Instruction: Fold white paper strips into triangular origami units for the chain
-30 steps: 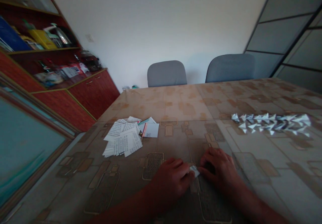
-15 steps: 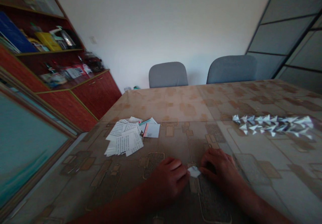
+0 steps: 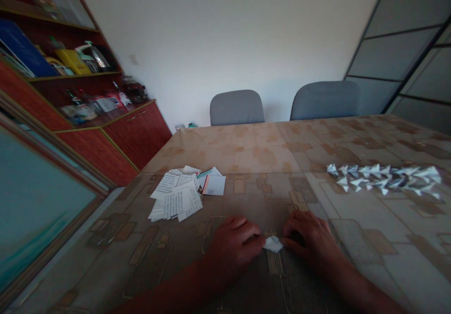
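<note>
A small folded piece of white paper (image 3: 273,244) lies low over the table between my two hands. Its left corner is pinched in the fingertips of my left hand (image 3: 237,241), whose other fingers are curled. On the opposite side, the thumb and fingers of my right hand (image 3: 310,239) close on the right corner. To the left, beyond my left hand, sits a loose pile of printed paper pieces (image 3: 178,199). Two rows of folded paper pieces (image 3: 384,176) with pointed tips stretch across the right side of the table.
The table (image 3: 246,149) wears a patterned brown cloth. Two grey chairs, a left one (image 3: 237,107) and a right one (image 3: 324,100), stand at its far edge. A red-brown cabinet (image 3: 141,130) with loaded shelves is at the left, and a panelled sliding door (image 3: 398,55) at the right.
The view has tilted up slightly, so everything sits a little lower. My hands keep the small folded paper between them, with only a slight shift of the left fingers.
</note>
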{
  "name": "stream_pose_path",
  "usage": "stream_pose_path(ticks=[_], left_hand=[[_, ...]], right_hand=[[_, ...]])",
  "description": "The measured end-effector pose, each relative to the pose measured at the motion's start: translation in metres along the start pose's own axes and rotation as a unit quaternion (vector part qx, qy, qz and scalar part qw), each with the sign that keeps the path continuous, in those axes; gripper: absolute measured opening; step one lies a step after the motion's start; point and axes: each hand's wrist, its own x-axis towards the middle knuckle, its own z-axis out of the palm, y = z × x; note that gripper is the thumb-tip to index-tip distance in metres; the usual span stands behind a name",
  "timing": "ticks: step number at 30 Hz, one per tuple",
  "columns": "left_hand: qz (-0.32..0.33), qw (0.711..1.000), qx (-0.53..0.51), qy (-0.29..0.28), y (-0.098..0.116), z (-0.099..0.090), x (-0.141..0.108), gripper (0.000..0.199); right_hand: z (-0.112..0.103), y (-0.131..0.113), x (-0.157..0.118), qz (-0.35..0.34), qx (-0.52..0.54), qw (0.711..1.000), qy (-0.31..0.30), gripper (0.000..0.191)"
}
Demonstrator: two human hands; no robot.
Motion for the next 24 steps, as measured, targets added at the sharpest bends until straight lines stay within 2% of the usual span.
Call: stream_pose_path(ticks=[4,9,13,18,20,24], left_hand=[[-0.052,0.997,-0.05,-0.024,0.002,0.004,0.003,0.003],[-0.051,0.997,-0.053,-0.016,0.004,0.006,0.003,0.012],[-0.054,0.997,-0.061,-0.007,0.003,0.009,0.004,0.014],[-0.054,0.997,-0.051,-0.009,0.004,0.01,0.003,0.016],[-0.052,0.998,-0.039,-0.008,0.006,0.011,0.003,0.014],[-0.066,0.997,-0.032,-0.009,0.007,0.011,0.004,0.009]], right_hand=[[0.001,0.002,-0.001,-0.023,0.03,0.999,0.009,0.015],[0.003,-0.001,0.0,-0.097,0.057,0.993,0.023,0.016],[-0.002,-0.009,0.0,-0.148,0.041,0.988,0.008,0.012],[-0.013,-0.019,-0.002,-0.154,0.015,0.987,-0.032,0.009],[-0.013,-0.02,-0.002,-0.156,0.003,0.987,-0.03,0.007],[-0.006,-0.017,-0.001,-0.164,-0.017,0.986,-0.008,0.016]])
